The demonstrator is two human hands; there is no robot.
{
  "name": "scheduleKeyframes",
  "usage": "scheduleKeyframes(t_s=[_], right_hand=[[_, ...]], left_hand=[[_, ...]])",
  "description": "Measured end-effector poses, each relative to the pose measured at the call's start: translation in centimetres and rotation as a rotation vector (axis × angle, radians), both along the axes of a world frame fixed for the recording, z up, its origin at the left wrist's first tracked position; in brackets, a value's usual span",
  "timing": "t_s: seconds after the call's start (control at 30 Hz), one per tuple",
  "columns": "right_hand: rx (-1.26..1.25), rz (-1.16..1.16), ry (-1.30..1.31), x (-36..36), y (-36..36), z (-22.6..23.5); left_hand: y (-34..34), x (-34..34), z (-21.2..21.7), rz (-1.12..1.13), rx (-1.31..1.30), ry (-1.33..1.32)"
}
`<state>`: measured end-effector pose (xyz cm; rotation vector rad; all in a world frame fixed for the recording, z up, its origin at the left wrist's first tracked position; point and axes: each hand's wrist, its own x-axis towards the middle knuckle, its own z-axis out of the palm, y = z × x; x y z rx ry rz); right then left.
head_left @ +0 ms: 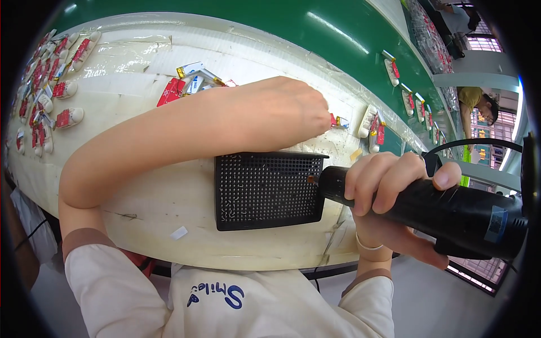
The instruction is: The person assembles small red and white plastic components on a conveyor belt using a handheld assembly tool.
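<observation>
My right hand (pixel 389 183) is wrapped round a black electric screwdriver (pixel 445 211) lying almost level. The screwdriver's tip is at the right part of a black tray (pixel 269 227), whose grid of holes holds many small screws. Beyond the tray my left hand (pixel 296 110) is closed, knuckles up, with its fingertips hidden. A small red and silver part (pixel 340 121) shows just past its fingers. Whether the hand grips that part, I cannot tell. Behind my left forearm lie a red piece (pixel 171 92) and several silver battery-like packs (pixel 194 84) with yellow ends.
Many white shells with red parts (pixel 69 117) crowd the table's left side. More white shells (pixel 369 121) stand at the right edge and along the green belt (pixel 338 39). A white scrap (pixel 179 232) lies near the front. A black cable (pixel 479 142) runs near the screwdriver. A co-worker (pixel 479 107) is at far right.
</observation>
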<state>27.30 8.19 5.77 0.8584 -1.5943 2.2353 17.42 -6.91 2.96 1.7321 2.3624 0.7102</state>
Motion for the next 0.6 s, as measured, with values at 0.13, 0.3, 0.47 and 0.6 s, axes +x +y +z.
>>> scheduleKeyframes(t_s=[0.13, 0.3, 0.47, 0.6], right_hand=[[0.035, 0.014, 0.022, -0.3, -0.1, -0.4], [0.035, -0.005, 0.019, 0.0, -0.3, -0.4], [0.041, -0.013, 0.019, 0.1, -0.4, -0.4], [0.056, -0.017, 0.054, 0.2, -0.3, 0.0]], left_hand=[[-0.6, 0.1, 0.5, -0.073, -0.126, 0.057], [0.1, -0.4, -0.1, -0.09, 0.061, 0.242], [0.2, -1.6, -1.5, -0.264, 0.188, 0.168], [0.2, -1.9, -2.0, -0.263, 0.223, 0.261]])
